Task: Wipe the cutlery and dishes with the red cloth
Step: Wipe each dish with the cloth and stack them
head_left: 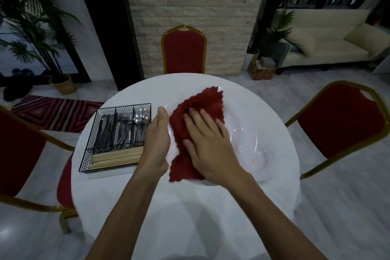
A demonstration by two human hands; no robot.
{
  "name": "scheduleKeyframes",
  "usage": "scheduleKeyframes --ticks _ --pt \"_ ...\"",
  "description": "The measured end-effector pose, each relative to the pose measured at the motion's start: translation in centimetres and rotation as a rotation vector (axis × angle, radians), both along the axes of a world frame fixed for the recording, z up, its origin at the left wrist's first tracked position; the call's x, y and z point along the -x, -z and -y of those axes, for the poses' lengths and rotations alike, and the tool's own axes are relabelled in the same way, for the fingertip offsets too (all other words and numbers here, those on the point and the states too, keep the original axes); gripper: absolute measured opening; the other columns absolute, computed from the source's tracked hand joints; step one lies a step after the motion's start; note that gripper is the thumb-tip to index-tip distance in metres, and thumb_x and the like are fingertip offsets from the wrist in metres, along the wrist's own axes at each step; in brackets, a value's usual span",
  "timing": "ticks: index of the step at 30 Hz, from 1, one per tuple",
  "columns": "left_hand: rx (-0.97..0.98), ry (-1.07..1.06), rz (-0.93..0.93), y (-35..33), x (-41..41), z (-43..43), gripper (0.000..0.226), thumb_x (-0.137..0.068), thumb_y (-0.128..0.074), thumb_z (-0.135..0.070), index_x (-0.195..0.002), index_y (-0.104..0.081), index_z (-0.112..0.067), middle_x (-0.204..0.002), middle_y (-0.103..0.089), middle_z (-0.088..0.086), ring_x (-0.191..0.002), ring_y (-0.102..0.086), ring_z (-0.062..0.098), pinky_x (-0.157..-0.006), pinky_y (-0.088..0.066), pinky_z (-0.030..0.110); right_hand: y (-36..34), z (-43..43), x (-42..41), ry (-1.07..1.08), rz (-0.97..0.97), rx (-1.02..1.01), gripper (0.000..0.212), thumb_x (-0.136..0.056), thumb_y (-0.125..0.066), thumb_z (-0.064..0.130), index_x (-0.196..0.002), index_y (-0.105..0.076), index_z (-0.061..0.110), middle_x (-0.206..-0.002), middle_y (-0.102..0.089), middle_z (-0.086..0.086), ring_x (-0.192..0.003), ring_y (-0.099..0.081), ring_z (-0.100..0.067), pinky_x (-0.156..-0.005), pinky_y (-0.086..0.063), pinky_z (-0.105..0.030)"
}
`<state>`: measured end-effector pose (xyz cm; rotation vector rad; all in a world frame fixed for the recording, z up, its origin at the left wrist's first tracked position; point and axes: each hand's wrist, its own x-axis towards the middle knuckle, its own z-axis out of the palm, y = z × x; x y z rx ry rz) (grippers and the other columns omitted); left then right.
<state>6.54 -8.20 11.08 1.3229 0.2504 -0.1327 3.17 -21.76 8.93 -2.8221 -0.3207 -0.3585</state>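
Observation:
A large white plate lies on the round white table. The red cloth is spread over the plate's left half. My right hand presses flat on the cloth with straight fingers. My left hand holds the plate's left rim, thumb up on the edge; its fingers are hidden under the rim. A black wire cutlery basket to the left holds knives, forks, spoons and wooden chopsticks.
Three red chairs with gold frames stand around the table: one at the far side, one at the right, one at the left. A striped rug and a potted plant are on the floor at left.

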Motion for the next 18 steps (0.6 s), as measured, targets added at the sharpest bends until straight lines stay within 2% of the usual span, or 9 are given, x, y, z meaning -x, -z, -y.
scheduleKeyframes --ticks 2,3,4,7,8,10,12,16,18 --pt "-0.007 -0.021 0.002 0.4 -0.5 -0.7 0.091 -0.068 -0.054 -0.088 -0.139 -0.059 -0.031 -0.140 -0.062 -0.012 -0.133 -0.055 0.014 -0.117 -0.037 0.047 0.2 1.2 -1.1 0.082 0.001 -0.001 0.067 -0.100 -0.018 0.052 -0.161 -0.027 0.025 -0.170 -0.018 0.007 -0.157 -0.011 -0.016 -0.124 -0.010 -0.044" --pt "-0.009 -0.031 0.002 0.2 -0.6 -0.7 0.091 -0.067 -0.054 -0.088 -0.139 -0.059 -0.033 -0.140 -0.062 -0.012 -0.133 -0.055 0.015 -0.117 -0.037 0.048 0.3 1.3 -1.5 0.115 0.001 -0.012 0.067 -0.100 -0.017 0.052 -0.161 -0.026 0.026 -0.170 -0.016 0.008 -0.157 -0.009 -0.015 -0.124 -0.008 -0.043" --pt "-0.005 -0.037 0.007 -0.2 -0.5 -0.5 0.083 -0.073 -0.053 -0.085 -0.137 -0.061 -0.033 -0.138 -0.064 -0.012 -0.131 -0.057 0.014 -0.116 -0.039 0.046 0.2 1.0 -1.8 0.133 -0.001 -0.024 0.065 -0.102 -0.017 0.052 -0.162 -0.025 0.028 -0.170 -0.016 0.008 -0.157 -0.007 -0.016 -0.124 -0.006 -0.043" --pt "-0.002 -0.059 0.025 -1.0 -0.1 0.3 0.034 -0.103 -0.042 -0.057 -0.115 -0.064 -0.036 -0.117 -0.069 -0.015 -0.112 -0.062 0.003 -0.106 -0.045 0.030 -0.3 -1.6 -1.6 0.049 -0.070 -0.106 0.063 -0.102 -0.014 0.047 -0.161 -0.024 0.029 -0.170 -0.016 0.008 -0.158 -0.004 -0.016 -0.125 -0.003 -0.045" --pt "-0.005 -0.072 0.024 -0.7 -0.2 0.4 0.031 -0.106 -0.040 -0.051 -0.112 -0.065 -0.034 -0.115 -0.069 -0.014 -0.108 -0.063 0.002 -0.101 -0.047 0.026 -0.5 -2.5 -1.3 -0.009 -0.097 -0.138 0.065 -0.100 -0.011 0.047 -0.161 -0.025 0.028 -0.169 -0.020 0.008 -0.158 -0.006 -0.015 -0.126 -0.004 -0.045" --pt "-0.020 -0.103 0.006 0.0 -0.7 -0.1 0.040 -0.107 -0.039 -0.047 -0.118 -0.069 -0.022 -0.121 -0.072 -0.002 -0.109 -0.068 0.009 -0.096 -0.051 0.025 -0.5 -3.5 0.0 -0.110 -0.117 -0.165 0.068 -0.098 -0.011 0.047 -0.159 -0.034 0.026 -0.165 -0.031 0.008 -0.156 -0.016 -0.012 -0.127 -0.008 -0.045" --pt "-0.002 -0.154 -0.024 0.2 -1.1 -1.2 0.047 -0.106 -0.041 -0.048 -0.129 -0.066 -0.016 -0.122 -0.073 0.002 -0.112 -0.069 0.016 -0.098 -0.054 0.031 0.2 -3.2 1.6 -0.192 -0.107 -0.171 0.060 -0.101 -0.022 0.043 -0.152 -0.047 0.025 -0.158 -0.045 0.008 -0.151 -0.030 -0.010 -0.125 -0.016 -0.041" --pt "0.022 -0.186 -0.038 1.3 -1.8 -3.9 0.051 -0.096 -0.048 -0.066 -0.124 -0.068 -0.028 -0.123 -0.073 -0.005 -0.113 -0.069 0.019 -0.102 -0.052 0.044 2.1 0.1 3.1 -0.287 -0.050 -0.082 0.041 -0.100 -0.044 0.039 -0.134 -0.065 0.034 -0.138 -0.064 0.016 -0.131 -0.055 -0.007 -0.114 -0.031 -0.032" --pt "0.018 -0.198 -0.052 1.0 -1.6 -4.7 0.035 -0.102 -0.044 -0.059 -0.111 -0.068 -0.035 -0.115 -0.073 -0.010 -0.104 -0.069 0.014 -0.089 -0.056 0.040 2.5 2.5 2.3 -0.246 0.010 -0.030 0.038 -0.098 -0.046 0.038 -0.128 -0.069 0.035 -0.132 -0.067 0.019 -0.126 -0.058 -0.007 -0.112 -0.028 -0.031"
